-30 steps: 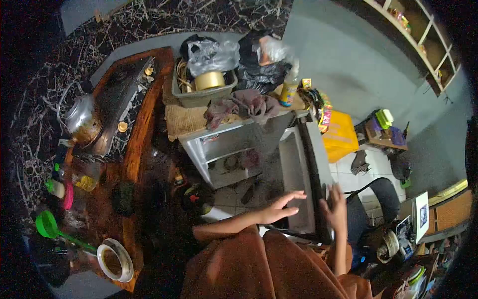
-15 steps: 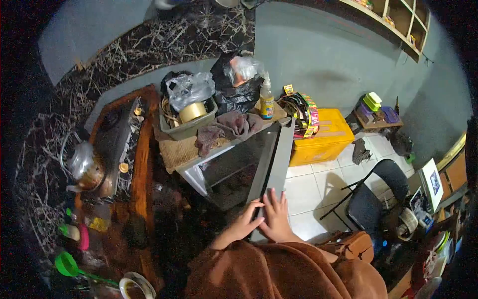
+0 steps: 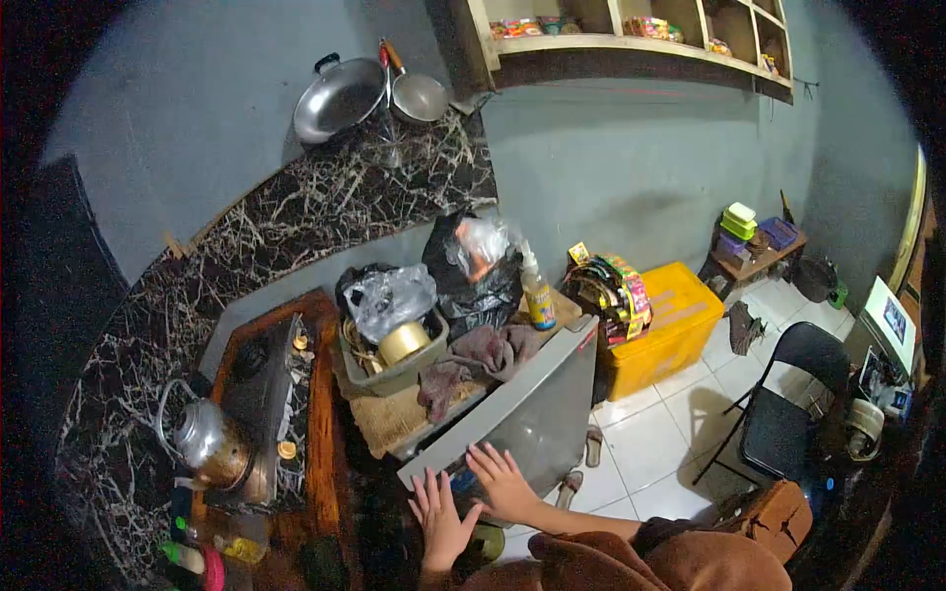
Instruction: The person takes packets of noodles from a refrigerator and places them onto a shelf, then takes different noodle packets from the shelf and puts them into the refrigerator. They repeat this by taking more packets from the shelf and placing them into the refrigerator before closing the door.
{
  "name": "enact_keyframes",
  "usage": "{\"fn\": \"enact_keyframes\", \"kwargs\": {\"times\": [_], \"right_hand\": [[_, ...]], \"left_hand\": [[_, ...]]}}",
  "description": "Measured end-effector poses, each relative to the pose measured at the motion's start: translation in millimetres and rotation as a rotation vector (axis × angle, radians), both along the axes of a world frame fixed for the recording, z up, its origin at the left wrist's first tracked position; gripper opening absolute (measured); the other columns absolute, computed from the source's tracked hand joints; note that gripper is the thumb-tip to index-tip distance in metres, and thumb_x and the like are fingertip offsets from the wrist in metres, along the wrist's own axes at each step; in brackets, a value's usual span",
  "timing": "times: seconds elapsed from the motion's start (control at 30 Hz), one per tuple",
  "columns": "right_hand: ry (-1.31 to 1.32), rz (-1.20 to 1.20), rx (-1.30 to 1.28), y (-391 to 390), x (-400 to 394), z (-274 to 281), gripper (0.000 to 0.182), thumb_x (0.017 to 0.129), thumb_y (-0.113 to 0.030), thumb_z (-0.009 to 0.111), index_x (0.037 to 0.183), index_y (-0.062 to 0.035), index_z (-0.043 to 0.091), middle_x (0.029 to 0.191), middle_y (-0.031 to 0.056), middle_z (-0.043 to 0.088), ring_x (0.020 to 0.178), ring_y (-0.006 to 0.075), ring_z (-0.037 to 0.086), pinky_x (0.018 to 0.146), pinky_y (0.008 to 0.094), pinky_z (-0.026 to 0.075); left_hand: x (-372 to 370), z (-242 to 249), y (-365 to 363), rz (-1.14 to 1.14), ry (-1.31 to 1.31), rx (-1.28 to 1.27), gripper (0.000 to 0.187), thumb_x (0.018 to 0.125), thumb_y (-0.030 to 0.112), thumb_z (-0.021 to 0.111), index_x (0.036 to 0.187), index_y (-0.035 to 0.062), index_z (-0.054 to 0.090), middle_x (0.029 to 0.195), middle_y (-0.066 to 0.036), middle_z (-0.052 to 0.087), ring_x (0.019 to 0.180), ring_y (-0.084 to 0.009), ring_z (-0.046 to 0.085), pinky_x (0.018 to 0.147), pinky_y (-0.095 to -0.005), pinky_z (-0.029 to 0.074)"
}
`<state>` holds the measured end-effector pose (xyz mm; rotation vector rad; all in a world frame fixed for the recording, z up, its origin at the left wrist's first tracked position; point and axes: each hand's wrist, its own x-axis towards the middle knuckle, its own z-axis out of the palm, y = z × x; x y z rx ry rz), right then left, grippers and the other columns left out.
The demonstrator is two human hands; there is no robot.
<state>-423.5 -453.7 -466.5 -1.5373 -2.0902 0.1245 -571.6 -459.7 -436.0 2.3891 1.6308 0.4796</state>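
Note:
My left hand (image 3: 440, 520) is at the near edge of the grey door (image 3: 532, 414) of a small fridge, its fingers spread. Beside it, my right hand (image 3: 503, 485) lies flat against the door's outer face with fingers apart. Neither hand holds anything. The door stands close against the fridge body. On the fridge top lie a piece of cardboard (image 3: 389, 426), a crumpled purplish cloth (image 3: 483, 362), a grey basin (image 3: 392, 372) with a gold-coloured container (image 3: 404, 343), a spray bottle (image 3: 539, 295) and a black plastic bag (image 3: 463, 286).
To the left are a kettle (image 3: 209, 448) on a stove and a wooden-edged counter (image 3: 330, 394). Beyond the door stands a yellow box (image 3: 670, 325) with strung sachets (image 3: 616, 295). A black folding chair (image 3: 793, 424) and sandals (image 3: 570, 488) are on the tiled floor.
The fridge door has swung from open to nearly against the body, my hands moving left and down with it. The view has tilted up, bringing the hanging pans into sight.

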Motion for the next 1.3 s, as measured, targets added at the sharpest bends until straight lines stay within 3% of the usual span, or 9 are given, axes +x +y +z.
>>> {"fn": "enact_keyframes", "kwargs": {"times": [0.17,0.23,0.4,0.53,0.63,0.87,1.0,1.03,1.3], "right_hand": [[0.212,0.108,-0.062,-28.2,44.2,-28.0,0.08,0.062,-0.023,0.07,0.129,-0.0084,0.03,0.133,0.0258,0.021,0.12,0.0408,0.028,0.097,0.044,0.028],[0.159,0.057,-0.081,-40.5,72.9,-33.0,0.079,0.061,-0.021,0.07,0.129,-0.0099,0.032,0.131,0.0264,0.022,0.118,0.0418,0.03,0.096,0.0446,0.03],[0.301,-0.158,-0.136,-56.1,154.0,-32.4,0.077,0.063,-0.02,0.07,0.129,-0.0127,0.031,0.13,0.0272,0.024,0.114,0.0426,0.035,0.093,0.0434,0.034],[0.304,-0.273,-0.104,-57.7,217.3,-20.1,0.072,0.066,-0.018,0.066,0.127,-0.0098,0.031,0.129,0.0272,0.024,0.113,0.0421,0.035,0.094,0.0425,0.033],[0.306,-0.319,0.015,-58.9,266.8,-11.9,0.072,0.064,-0.013,0.068,0.127,-0.0122,0.034,0.128,0.0264,0.026,0.104,0.0372,0.043,0.09,0.0388,0.037],[0.321,-0.362,0.116,-75.7,409.5,-3.9,0.068,0.066,-0.015,0.066,0.126,-0.0109,0.035,0.131,0.0247,0.024,0.115,0.042,0.033,0.095,0.0433,0.031],[0.223,-0.344,0.095,-73.5,478.2,23.2,0.069,0.066,-0.015,0.067,0.126,-0.0093,0.035,0.133,0.024,0.021,0.116,0.042,0.032,0.095,0.043,0.03],[0.224,-0.332,0.085,-67.4,489.3,29.8,0.069,0.066,-0.015,0.067,0.126,-0.0093,0.035,0.133,0.024,0.021,0.116,0.042,0.032,0.095,0.043,0.03],[0.206,-0.127,0.277,29.3,550.1,106.0,0.067,0.067,-0.014,0.065,0.126,-0.0119,0.035,0.131,0.022,0.024,0.119,0.0386,0.029,0.099,0.0435,0.026]], "left_hand": [[10.6,-21.2,11.3,-0.136,-0.205,-0.087,0.073,0.075,0.033,0.061,0.13,0.0024,0.025,0.137,-0.025,0.01,0.127,-0.0418,0.007,0.099,-0.053,0.014],[29.1,-18.9,10.2,-0.423,-0.443,-0.282,0.067,0.077,0.03,0.06,0.13,0.0049,0.027,0.137,-0.024,0.011,0.127,-0.041,0.009,0.1,-0.0483,0.017],[95.7,-26.0,16.5,-0.743,-0.351,-0.469,0.06,0.077,0.026,0.061,0.129,0.0128,0.034,0.138,-0.02,0.013,0.128,-0.0391,0.011,0.101,-0.0451,0.02],[166.3,-20.1,31.1,-0.818,-0.317,-0.35,0.061,0.077,0.029,0.061,0.129,0.0116,0.034,0.137,-0.023,0.014,0.126,-0.0419,0.012,0.101,-0.045,0.018],[225.6,-7.1,33.5,-0.783,-0.354,-0.279,0.06,0.076,0.028,0.061,0.128,0.0106,0.035,0.136,-0.023,0.015,0.126,-0.0415,0.014,0.101,-0.0449,0.018],[384.6,-15.7,45.6,-0.731,-0.429,-0.191,0.06,0.074,0.023,0.062,0.127,0.0127,0.036,0.138,-0.02,0.015,0.126,-0.0377,0.017,0.101,-0.0445,0.018],[460.7,26.9,60.0,-0.741,-0.465,-0.073,0.061,0.075,0.021,0.062,0.128,0.0115,0.035,0.139,-0.017,0.013,0.128,-0.0358,0.013,0.101,-0.0493,0.014],[472.5,44.3,61.2,-0.71,-0.445,-0.034,0.062,0.074,0.019,0.063,0.128,0.01,0.034,0.139,-0.017,0.015,0.128,-0.0315,0.017,0.102,-0.0396,0.018],[526.1,117.3,142.6,-0.504,-0.557,0.283,0.06,0.071,0.011,0.062,0.125,0.0072,0.037,0.138,-0.016,0.018,0.127,-0.0315,0.02,0.102,-0.0397,0.02]]}}
